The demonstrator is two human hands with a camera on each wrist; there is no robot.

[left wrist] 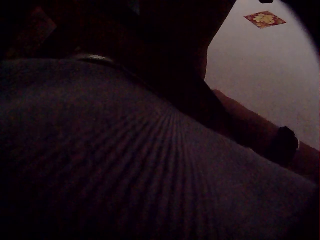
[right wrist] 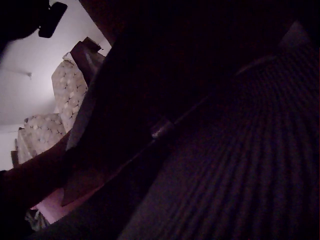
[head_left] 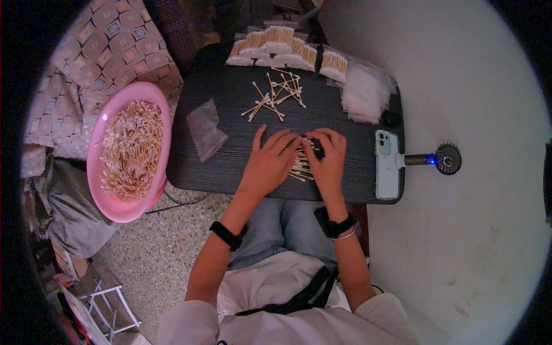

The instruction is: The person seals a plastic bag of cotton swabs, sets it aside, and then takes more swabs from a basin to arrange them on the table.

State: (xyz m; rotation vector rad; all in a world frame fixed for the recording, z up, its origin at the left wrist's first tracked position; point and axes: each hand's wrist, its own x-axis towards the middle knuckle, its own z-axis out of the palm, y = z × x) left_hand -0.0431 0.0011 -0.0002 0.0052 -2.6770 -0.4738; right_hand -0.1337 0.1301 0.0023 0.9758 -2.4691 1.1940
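Both hands meet over a small row of cotton swabs [head_left: 301,168] lying on the black table near its front edge. The left hand [head_left: 268,164] lies along the row's left side, its fingers extended and touching the swabs near their top. On the right side, the right hand [head_left: 328,164] has its thumb and bent fingers at the upper swabs; whether it pinches any cannot be told. Beyond the hands, loose swabs [head_left: 275,98] lie crossed in a scattered group. The wrist views are dark and show mostly fabric, with no swabs in sight.
Filled bags of swabs [head_left: 279,41] are stacked at the table's back, with flat clear bags [head_left: 365,92] to their right. One clear bag [head_left: 207,129] lies left. A phone [head_left: 387,167] and small fan [head_left: 448,158] are at right; a pink tub [head_left: 94,172] of swabs stands left.
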